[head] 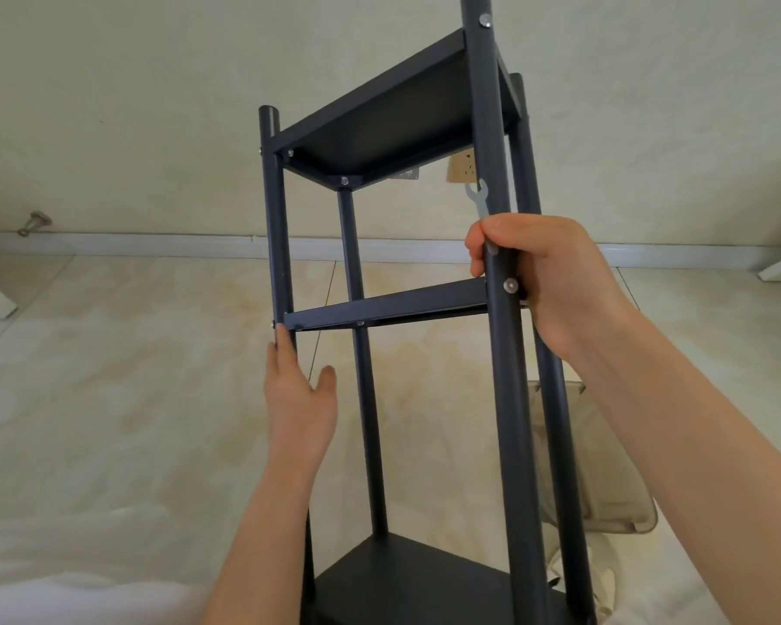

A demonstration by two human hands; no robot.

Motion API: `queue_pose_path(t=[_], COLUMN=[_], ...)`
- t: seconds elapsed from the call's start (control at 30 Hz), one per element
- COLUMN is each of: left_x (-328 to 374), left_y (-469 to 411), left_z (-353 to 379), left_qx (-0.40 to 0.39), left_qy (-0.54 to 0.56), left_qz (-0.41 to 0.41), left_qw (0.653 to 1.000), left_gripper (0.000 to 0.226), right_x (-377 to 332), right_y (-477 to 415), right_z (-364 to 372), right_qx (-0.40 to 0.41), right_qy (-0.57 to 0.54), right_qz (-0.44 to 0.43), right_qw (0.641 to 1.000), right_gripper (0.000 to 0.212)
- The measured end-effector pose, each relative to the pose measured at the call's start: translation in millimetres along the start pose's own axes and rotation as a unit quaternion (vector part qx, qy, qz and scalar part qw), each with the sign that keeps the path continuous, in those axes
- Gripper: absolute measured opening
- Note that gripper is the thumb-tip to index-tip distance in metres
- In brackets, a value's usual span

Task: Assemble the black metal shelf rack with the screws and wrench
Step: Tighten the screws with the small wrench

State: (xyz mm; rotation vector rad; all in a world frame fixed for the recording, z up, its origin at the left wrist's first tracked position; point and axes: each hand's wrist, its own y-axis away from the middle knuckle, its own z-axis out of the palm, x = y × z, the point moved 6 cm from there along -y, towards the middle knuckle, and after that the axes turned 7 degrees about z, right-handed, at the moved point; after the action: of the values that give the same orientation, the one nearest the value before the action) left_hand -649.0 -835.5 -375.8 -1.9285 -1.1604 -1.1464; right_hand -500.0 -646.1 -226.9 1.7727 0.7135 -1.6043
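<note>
The black metal shelf rack (393,304) fills the middle of the view, with three shelves fixed between its round posts by silver screws (510,285). My right hand (546,272) grips the near right post just above the middle shelf and also holds a small silver wrench (481,198), whose open jaw sticks up above my fingers. My left hand (301,390) rests with straight fingers against the left post (275,227), just below the middle shelf, thumb spread apart.
A pale tiled floor (109,399) runs to a white baseboard (154,243) and a cream wall. A clear plastic bag (605,466) lies behind the rack at the right. A door stopper (35,221) sits at the far left.
</note>
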Motion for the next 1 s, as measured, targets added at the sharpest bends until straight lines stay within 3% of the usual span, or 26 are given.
queue_pose_path(t=[0.13,0.3,0.53,0.77,0.83,0.93,1.0], left_x=[49,96,86,74,74,72,71], left_y=[35,88,112,106,102,96,93], left_z=[21,48,71,59,54,50,46], left_qx=[-0.111,-0.207,-0.105,-0.02,-0.013,-0.01,0.001], left_qy=[0.056,0.176,0.151,0.127,0.122,0.1,0.09], left_qz=[0.036,0.042,0.033,0.055,0.077,0.106,0.12], left_qw=[0.992,0.961,0.982,0.99,0.989,0.989,0.989], left_gripper=[0.06,0.026,0.021,0.056,0.05,0.019,0.018], right_x=[0,4,1,2,0,-3,-3], right_y=[-1,2,7,11,12,11,9], right_z=[9,21,32,49,52,53,54], right_qx=[0.003,0.01,0.003,-0.03,-0.042,-0.047,-0.045], right_qy=[-0.001,0.01,0.025,0.051,0.054,0.054,0.057], right_qz=[0.013,0.007,-0.007,-0.007,-0.013,-0.019,-0.024], right_qw=[1.0,1.0,1.0,0.998,0.998,0.997,0.997], right_gripper=[0.017,0.029,0.034,0.028,0.029,0.03,0.03])
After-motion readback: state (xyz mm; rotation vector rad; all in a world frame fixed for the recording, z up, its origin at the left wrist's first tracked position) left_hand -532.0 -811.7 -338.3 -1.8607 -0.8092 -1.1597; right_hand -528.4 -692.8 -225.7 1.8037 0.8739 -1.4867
